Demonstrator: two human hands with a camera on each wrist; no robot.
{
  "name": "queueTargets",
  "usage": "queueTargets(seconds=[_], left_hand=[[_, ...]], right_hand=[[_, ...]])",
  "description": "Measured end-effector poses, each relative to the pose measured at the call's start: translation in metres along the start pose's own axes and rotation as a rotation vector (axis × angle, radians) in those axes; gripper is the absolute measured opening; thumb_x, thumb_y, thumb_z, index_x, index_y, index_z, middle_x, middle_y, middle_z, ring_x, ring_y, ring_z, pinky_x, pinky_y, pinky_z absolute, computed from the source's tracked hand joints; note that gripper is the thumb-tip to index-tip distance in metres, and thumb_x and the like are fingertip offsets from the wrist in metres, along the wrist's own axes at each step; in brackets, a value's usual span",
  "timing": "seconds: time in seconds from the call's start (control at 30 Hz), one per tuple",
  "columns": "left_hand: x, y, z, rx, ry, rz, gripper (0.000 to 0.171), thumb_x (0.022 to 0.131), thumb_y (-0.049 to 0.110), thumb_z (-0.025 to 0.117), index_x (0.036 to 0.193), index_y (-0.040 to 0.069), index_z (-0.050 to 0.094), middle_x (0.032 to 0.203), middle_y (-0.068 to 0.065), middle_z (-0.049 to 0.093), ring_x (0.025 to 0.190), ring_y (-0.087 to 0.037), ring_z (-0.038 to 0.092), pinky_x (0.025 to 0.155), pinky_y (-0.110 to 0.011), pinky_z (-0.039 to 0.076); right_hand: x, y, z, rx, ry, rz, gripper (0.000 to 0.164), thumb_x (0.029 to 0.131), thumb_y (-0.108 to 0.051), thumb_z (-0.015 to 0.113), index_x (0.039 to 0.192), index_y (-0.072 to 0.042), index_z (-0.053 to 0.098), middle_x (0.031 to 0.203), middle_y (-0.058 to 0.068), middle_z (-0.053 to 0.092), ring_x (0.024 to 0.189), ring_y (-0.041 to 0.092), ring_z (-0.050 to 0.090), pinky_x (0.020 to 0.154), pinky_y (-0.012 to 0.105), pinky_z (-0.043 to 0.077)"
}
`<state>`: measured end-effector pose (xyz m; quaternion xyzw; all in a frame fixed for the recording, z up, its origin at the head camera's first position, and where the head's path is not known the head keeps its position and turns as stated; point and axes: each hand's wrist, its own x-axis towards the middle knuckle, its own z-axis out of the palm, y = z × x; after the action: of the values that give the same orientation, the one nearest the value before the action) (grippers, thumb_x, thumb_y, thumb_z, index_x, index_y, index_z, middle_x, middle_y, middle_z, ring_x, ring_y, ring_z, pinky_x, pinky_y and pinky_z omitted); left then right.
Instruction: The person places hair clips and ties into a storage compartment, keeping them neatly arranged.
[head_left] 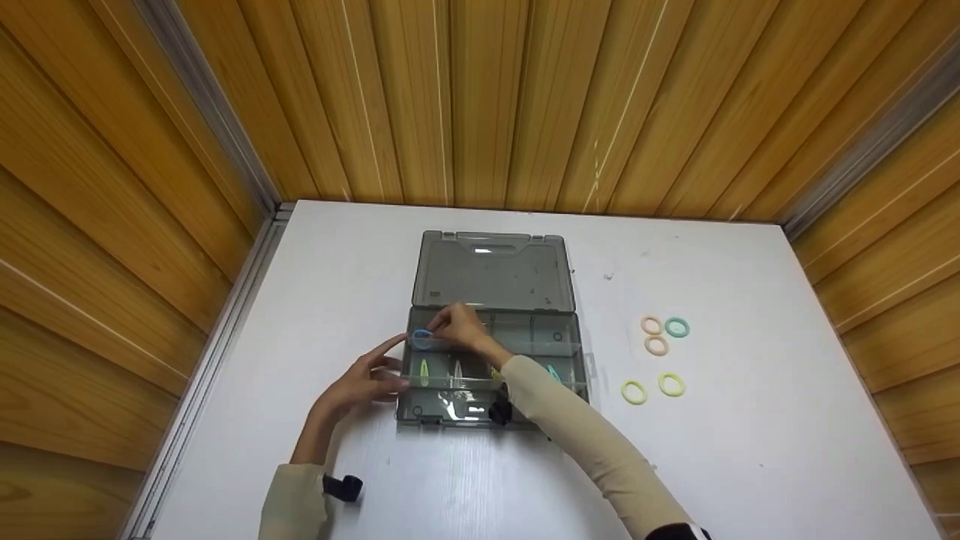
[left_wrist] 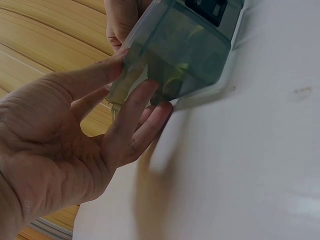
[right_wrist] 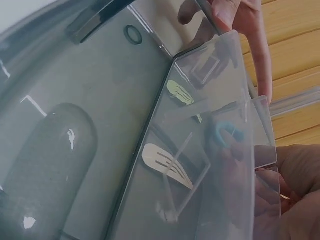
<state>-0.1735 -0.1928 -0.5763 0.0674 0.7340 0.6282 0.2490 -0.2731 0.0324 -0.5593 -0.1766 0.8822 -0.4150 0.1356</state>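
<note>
A smoky grey divided case lies on the white table with its lid folded back. My right hand reaches into the back-left compartment, its fingertips at the edge of a blue hair tie in a pinch. Through the clear divider, the right wrist view shows that blue hair tie beside the fingers. My left hand has its spread fingers against the case's left side; in the left wrist view these fingers touch the wall and rim. Snap hair clips lie in the middle row, including a yellow-green one and a white one.
To the right of the case lie several hair ties: a pair of peach ones, a teal one and a pair of yellow-green ones. Wood-plank walls enclose the table's back and sides.
</note>
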Motion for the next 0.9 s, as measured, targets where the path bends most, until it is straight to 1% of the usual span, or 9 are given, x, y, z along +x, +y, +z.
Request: queueTargets(seconds=[0.07, 0.13, 0.27, 0.37, 0.53, 0.7, 0.8, 0.9], left_hand=[[0.000, 0.000, 0.000, 0.000, 0.001, 0.001, 0.087, 0.092, 0.015, 0.076, 0.163, 0.021, 0.026, 0.139, -0.034, 0.046, 0.106, -0.022, 0.068, 0.092, -0.049, 0.061], [0.000, -0.001, 0.000, -0.002, 0.000, 0.000, 0.087, 0.093, 0.014, 0.076, 0.163, 0.021, 0.026, 0.139, -0.034, 0.046, 0.106, -0.023, 0.068, 0.092, -0.049, 0.061], [0.000, -0.002, 0.000, -0.005, -0.002, -0.009, 0.087, 0.093, 0.014, 0.076, 0.164, 0.022, 0.025, 0.140, -0.034, 0.046, 0.108, -0.024, 0.068, 0.093, -0.049, 0.061], [0.001, -0.002, 0.000, -0.003, 0.002, -0.011, 0.087, 0.093, 0.015, 0.076, 0.164, 0.023, 0.025, 0.141, -0.033, 0.046, 0.108, -0.025, 0.068, 0.093, -0.048, 0.061], [0.004, -0.001, 0.002, -0.002, -0.004, -0.004, 0.087, 0.093, 0.015, 0.075, 0.164, 0.023, 0.025, 0.140, -0.034, 0.046, 0.110, -0.027, 0.068, 0.092, -0.048, 0.061], [0.004, -0.001, 0.003, 0.003, 0.011, -0.009, 0.087, 0.092, 0.013, 0.075, 0.163, 0.022, 0.026, 0.138, -0.033, 0.047, 0.108, -0.026, 0.068, 0.092, -0.047, 0.061], [0.003, -0.002, 0.003, 0.009, 0.016, -0.012, 0.087, 0.092, 0.013, 0.075, 0.163, 0.022, 0.026, 0.137, -0.032, 0.048, 0.106, -0.024, 0.068, 0.092, -0.047, 0.062], [0.002, -0.003, 0.001, 0.002, 0.017, -0.013, 0.087, 0.092, 0.012, 0.075, 0.163, 0.022, 0.026, 0.137, -0.032, 0.048, 0.105, -0.023, 0.068, 0.092, -0.047, 0.061]], right_hand=[[0.000, 0.001, 0.000, 0.008, -0.008, 0.005, 0.013, 0.084, 0.002, 0.076, 0.096, 0.004, 0.079, 0.091, 0.019, 0.078, 0.072, 0.009, 0.062, 0.067, 0.018, 0.052], [-0.002, 0.001, 0.000, 0.016, -0.010, 0.007, 0.015, 0.084, 0.003, 0.074, 0.098, 0.004, 0.079, 0.092, 0.019, 0.078, 0.074, 0.010, 0.064, 0.069, 0.020, 0.054], [-0.005, 0.002, -0.001, 0.029, -0.006, -0.009, 0.018, 0.086, 0.003, 0.072, 0.103, 0.005, 0.078, 0.096, 0.019, 0.078, 0.082, 0.020, 0.071, 0.075, 0.026, 0.059], [-0.007, 0.003, -0.002, 0.045, -0.004, -0.025, 0.019, 0.088, 0.003, 0.072, 0.106, 0.005, 0.077, 0.099, 0.019, 0.078, 0.088, 0.026, 0.073, 0.078, 0.031, 0.061], [-0.011, 0.003, -0.006, 0.052, 0.037, -0.027, 0.017, 0.089, 0.000, 0.072, 0.105, 0.003, 0.077, 0.101, 0.017, 0.077, 0.091, 0.027, 0.072, 0.082, 0.035, 0.060], [-0.018, 0.002, -0.013, 0.047, 0.067, -0.055, 0.016, 0.093, -0.003, 0.069, 0.106, 0.002, 0.076, 0.104, 0.017, 0.077, 0.097, 0.030, 0.073, 0.087, 0.040, 0.061], [-0.024, 0.000, -0.020, 0.066, 0.064, -0.078, 0.016, 0.095, -0.002, 0.067, 0.108, 0.003, 0.075, 0.105, 0.019, 0.076, 0.097, 0.032, 0.073, 0.086, 0.040, 0.062], [-0.030, -0.002, -0.030, 0.100, 0.052, -0.085, 0.017, 0.095, -0.001, 0.067, 0.109, 0.004, 0.074, 0.105, 0.019, 0.076, 0.093, 0.031, 0.073, 0.081, 0.034, 0.063]])
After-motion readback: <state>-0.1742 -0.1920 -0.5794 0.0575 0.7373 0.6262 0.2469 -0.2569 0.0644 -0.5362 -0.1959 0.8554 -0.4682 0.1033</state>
